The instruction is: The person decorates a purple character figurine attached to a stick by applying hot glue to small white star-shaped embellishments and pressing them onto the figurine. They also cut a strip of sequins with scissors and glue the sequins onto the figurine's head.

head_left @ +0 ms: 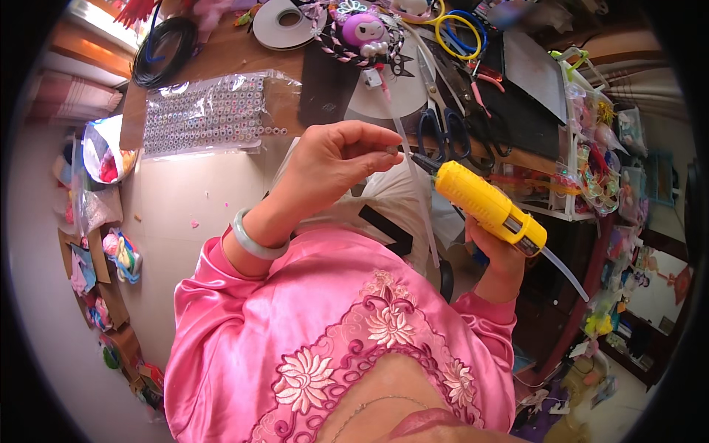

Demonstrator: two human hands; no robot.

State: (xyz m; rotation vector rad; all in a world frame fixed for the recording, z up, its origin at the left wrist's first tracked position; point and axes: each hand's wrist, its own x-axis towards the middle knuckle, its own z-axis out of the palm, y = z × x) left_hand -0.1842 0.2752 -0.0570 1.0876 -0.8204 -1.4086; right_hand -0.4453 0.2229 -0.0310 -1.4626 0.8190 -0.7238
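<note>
Between the thumb and fingertips of my left hand (346, 152) is a small round sparkly piece (392, 150), perhaps a rhinestone. My right hand (494, 243) grips a yellow hot glue gun (487, 207) with a translucent glue stick (566, 274) out of its back. The gun's dark nozzle points left, close to the small piece. A clear plastic rod (412, 183) runs down between the hands from a purple character ornament (363, 30) on the table, which has pearls and a braided cord ring around it. Whether the piece touches the nozzle cannot be told.
On the wooden table (221, 52) lie a bagged sheet of rhinestones (205, 113), a white spool (283, 23), coiled black cable (165, 52), blue-handled scissors (437, 116), pink-handled pliers (481, 91) and yellow and blue rings (458, 36). A white rack (570, 213) with bagged trinkets stands at right.
</note>
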